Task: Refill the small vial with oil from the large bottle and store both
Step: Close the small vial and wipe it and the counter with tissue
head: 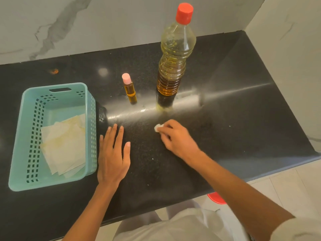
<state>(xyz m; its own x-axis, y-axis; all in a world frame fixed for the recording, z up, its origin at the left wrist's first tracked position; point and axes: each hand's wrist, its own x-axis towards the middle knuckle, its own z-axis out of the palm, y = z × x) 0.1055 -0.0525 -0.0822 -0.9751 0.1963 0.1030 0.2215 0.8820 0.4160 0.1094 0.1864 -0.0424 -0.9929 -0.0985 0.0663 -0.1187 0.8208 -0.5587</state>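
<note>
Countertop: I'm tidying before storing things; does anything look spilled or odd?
An orange smudge sits on the countertop behind the basket, and a yellowish film shows at the base of the large bottle, possibly spilled oil.

white wad point(157, 127): mostly under right hand point(175, 138); red object point(216, 198): partly behind counter point(243, 119)
</note>
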